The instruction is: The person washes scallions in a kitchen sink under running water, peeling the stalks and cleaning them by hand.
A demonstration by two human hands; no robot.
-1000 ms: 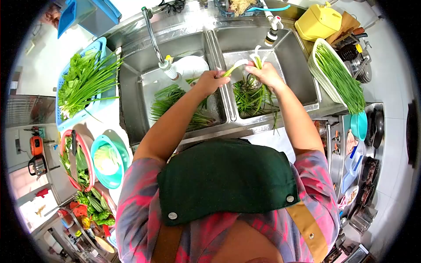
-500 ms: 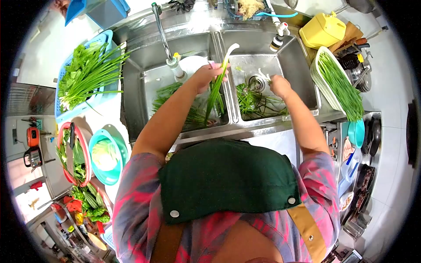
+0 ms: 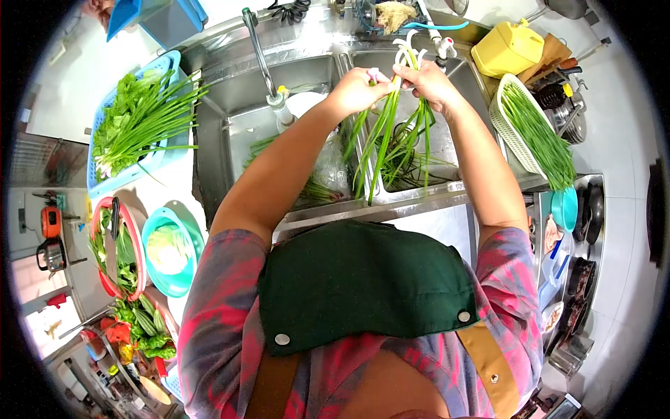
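- Over the double sink, in the head view, both bare hands are raised close together near the divider, with green onions (image 3: 385,133) between them and hanging below.
- The left hand (image 3: 356,91) has its fingers curled inward, pinching green onions whose leaves trail beneath; a small pinkish bit shows at the fingertips.
- The right hand (image 3: 427,82) has its fingers closed around a bunch, white ends jutting upward, leaves drooping over the right basin (image 3: 471,84).
- More greens (image 3: 408,167) lie in that basin; others lie in the left basin (image 3: 216,126), partly hidden by the left forearm.
- To the right, a cream basket (image 3: 506,133) holds long green stalks (image 3: 541,129), near a yellow jug (image 3: 508,50).
- To the left, a blue basket (image 3: 93,150) holds leafy greens (image 3: 125,119).
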